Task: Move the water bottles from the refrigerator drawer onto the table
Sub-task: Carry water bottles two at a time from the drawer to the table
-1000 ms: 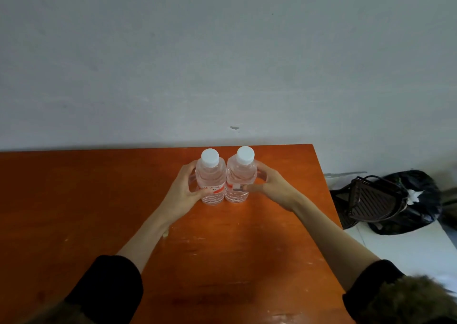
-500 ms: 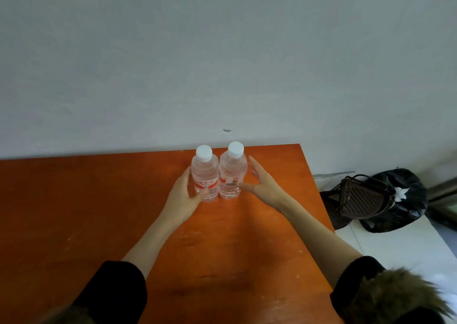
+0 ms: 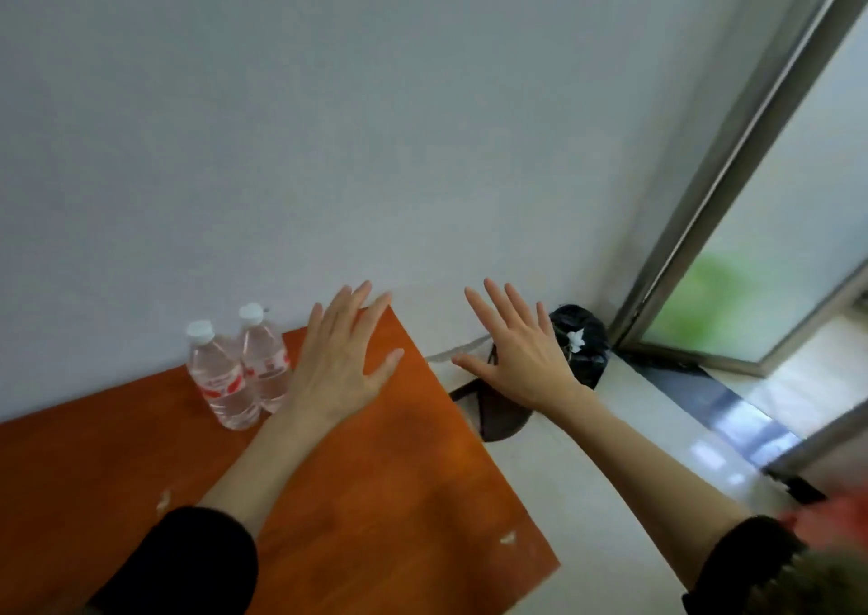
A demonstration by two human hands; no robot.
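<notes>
Two water bottles [image 3: 244, 370] stand upright on the orange bench [image 3: 385, 483], touching side by side close to its far edge, where the bench meets the grey wall [image 3: 329, 121]. Each is clear with a white cap and a red-and-white label, and the left one stands slightly nearer the camera than the right one. Just to the right of them the left hand [image 3: 340, 360] hovers over the far right corner of the bench, palm down, fingers straight and spread apart, holding nothing; its little-finger side lies just beside the right bottle, and whether it touches the bottle cannot be told. A black sleeve [image 3: 188, 563] covers that forearm near the bench's near edge. Two small pale chips mark the bench top, one near the sleeve and one close to the right edge. Past the right edge, over the pale floor [image 3: 587, 497], the right hand [image 3: 521, 356] is likewise flat and splayed, fingers apart, empty, well clear of the bottles. Behind it a dark basket-like thing [image 3: 498, 415] and a black bag [image 3: 582, 342] sit on the floor against the wall. Farthest right, a metal-framed frosted glass door [image 3: 775, 238] runs up the corner, blurred.
</notes>
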